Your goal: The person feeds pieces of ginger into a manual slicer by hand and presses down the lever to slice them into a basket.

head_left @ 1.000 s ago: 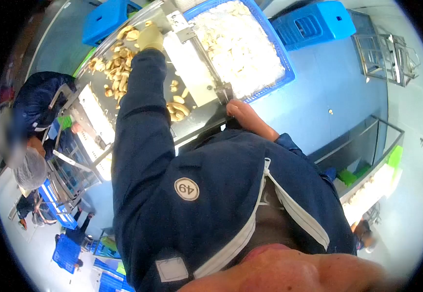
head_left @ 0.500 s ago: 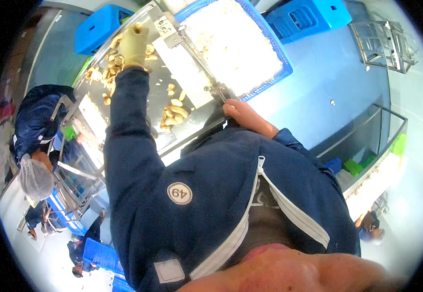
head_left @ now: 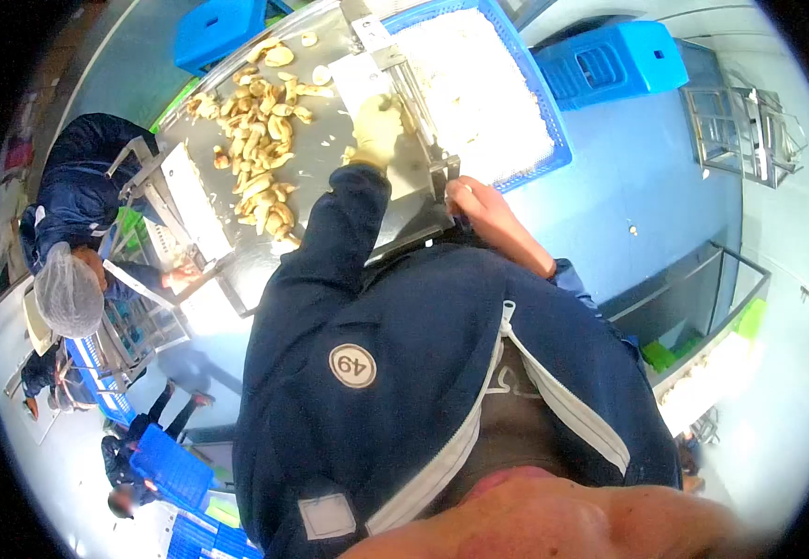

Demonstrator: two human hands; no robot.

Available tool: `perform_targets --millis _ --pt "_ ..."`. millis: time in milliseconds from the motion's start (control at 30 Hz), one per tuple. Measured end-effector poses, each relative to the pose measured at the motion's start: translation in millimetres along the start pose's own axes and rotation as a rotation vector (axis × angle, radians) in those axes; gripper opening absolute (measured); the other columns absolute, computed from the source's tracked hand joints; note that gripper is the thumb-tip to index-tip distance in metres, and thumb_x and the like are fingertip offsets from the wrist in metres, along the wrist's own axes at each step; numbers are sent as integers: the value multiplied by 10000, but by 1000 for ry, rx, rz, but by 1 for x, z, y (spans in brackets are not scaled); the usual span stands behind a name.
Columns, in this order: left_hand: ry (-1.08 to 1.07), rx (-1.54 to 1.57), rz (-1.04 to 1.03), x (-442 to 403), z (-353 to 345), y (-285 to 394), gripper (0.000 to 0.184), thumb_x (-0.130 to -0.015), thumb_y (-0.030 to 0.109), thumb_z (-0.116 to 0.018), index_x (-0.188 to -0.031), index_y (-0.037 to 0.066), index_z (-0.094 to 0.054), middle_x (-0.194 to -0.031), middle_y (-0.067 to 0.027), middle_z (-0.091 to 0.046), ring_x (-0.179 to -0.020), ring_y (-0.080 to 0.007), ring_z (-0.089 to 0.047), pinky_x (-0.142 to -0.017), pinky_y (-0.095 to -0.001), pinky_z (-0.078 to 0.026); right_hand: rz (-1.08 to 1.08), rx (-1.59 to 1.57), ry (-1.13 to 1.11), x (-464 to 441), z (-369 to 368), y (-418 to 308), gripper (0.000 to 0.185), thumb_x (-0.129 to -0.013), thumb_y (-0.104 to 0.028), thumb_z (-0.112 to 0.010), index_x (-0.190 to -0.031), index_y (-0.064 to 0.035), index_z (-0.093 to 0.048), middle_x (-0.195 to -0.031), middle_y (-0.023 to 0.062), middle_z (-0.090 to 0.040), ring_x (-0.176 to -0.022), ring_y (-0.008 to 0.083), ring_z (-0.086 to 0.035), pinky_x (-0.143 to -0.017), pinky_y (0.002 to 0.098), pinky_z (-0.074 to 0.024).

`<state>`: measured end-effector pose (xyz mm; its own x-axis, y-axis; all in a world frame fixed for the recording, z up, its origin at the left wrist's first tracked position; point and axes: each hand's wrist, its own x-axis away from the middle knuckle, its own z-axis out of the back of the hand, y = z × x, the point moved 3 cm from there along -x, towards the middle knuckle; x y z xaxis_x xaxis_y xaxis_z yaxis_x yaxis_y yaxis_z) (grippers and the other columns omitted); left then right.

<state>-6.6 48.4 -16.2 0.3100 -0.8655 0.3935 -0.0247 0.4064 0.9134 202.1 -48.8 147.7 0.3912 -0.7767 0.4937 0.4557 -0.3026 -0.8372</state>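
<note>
My left hand (head_left: 378,130), in a pale yellow glove, is on the white cutting board (head_left: 356,76) beside the long metal blade arm (head_left: 411,98) of a lever cutter. Its fingers look bent together; whatever they hold is hidden. My bare right hand (head_left: 488,212) is closed round the near end of the cutter's arm, at the handle. Left of the gloved hand, a long heap of brown-and-cream pieces that look like mushrooms (head_left: 260,140) covers part of the steel table (head_left: 322,126). A few pale bits lie closer to the glove.
Past the cutter stands a blue basket (head_left: 553,154) full of white slices. Blue stools (head_left: 609,65) (head_left: 213,35) flank the table. At left, a co-worker in a hairnet (head_left: 69,289) sits at another metal-framed bench. A metal-framed rack (head_left: 740,126) stands at far right.
My gloved hand has moved from the table's far left side, by the heap, rightward and nearer onto the board. The view has shifted, showing more of the heap. My right hand stays at the handle.
</note>
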Motion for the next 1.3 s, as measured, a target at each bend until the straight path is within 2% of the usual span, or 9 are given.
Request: perform_targets --millis 167,267,433,567,800,900,933,1067,1300 --pt "17 43 45 5 -2 5 186 -916 38 -591 -1085 -31 -627 -903 -77 -672 -726 -147 -641 -649 -253 -533 79 -8 -22 -12 -12 39 378 -932 -311 -436 -803 14 -577 -774 146 -595 -742 237 -557 -720 343 -450" --pt "-316 347 18 -13 4 -20 174 -901 16 -594 -1065 -27 -630 -894 -74 -670 -726 -141 -636 -648 -252 -532 76 14 -1 -13 -24 64 345 -929 -277 -442 -818 21 -576 -778 154 -590 -746 242 -560 -723 343 -452" --pt "-165 115 8 -10 4 -14 186 -880 -12 -595 -1063 -18 -625 -888 -73 -667 -725 -147 -644 -635 -262 -542 5 -193 32 5 -4 -14 294 -929 -250 -459 -839 3 -580 -739 96 -569 -733 225 -551 -722 324 -450" --pt "-111 157 21 -16 3 -16 177 -884 -6 -598 -1058 -16 -626 -877 -66 -671 -734 -140 -649 -635 -254 -543 227 -66 -25 -15 -18 62 331 -940 -288 -446 -829 -7 -581 -741 87 -566 -735 211 -541 -718 322 -449" --pt "-188 237 123 -10 3 -13 167 -888 -12 -591 -1052 -23 -623 -856 -70 -670 -719 -152 -654 -629 -257 -546 28 -135 -12 -1 -2 1 351 -942 -292 -434 -836 10 -579 -784 115 -593 -739 207 -541 -706 316 -441" --pt "-120 88 102 -17 0 -16 170 -889 -19 -583 -1054 -28 -623 -859 -78 -670 -701 -155 -655 -620 -262 -549 41 -43 -63 -9 -7 23 360 -952 -298 -439 -840 14 -580 -781 115 -589 -747 205 -549 -701 316 -441" --pt "-138 181 38 -22 1 -23 169 -892 -25 -573 -1053 -31 -621 -846 -80 -669 -673 -156 -650 -606 -263 -551 176 -25 -70 -15 -12 50 358 -958 -291 -432 -852 17 -581 -781 119 -588 -751 215 -549 -706 322 -440" --pt "-205 325 88 -14 6 -18 167 -893 -21 -576 -1054 -36 -620 -825 -82 -667 -657 -162 -650 -605 -261 -552 96 87 -64 -21 -21 79 349 -960 -296 -439 -850 4 -579 -757 127 -571 -723 242 -526 -715 340 -436" --pt "-126 177 125 -25 -3 -26 130 -887 20 -607 -1002 -41 -610 -785 -89 -655 -584 -159 -620 -531 -266 -519 18 -104 -33 -4 -2 -9 373 -949 -319 -423 -787 -14 -564 -731 110 -562 -719 194 -520 -682 312 -425"
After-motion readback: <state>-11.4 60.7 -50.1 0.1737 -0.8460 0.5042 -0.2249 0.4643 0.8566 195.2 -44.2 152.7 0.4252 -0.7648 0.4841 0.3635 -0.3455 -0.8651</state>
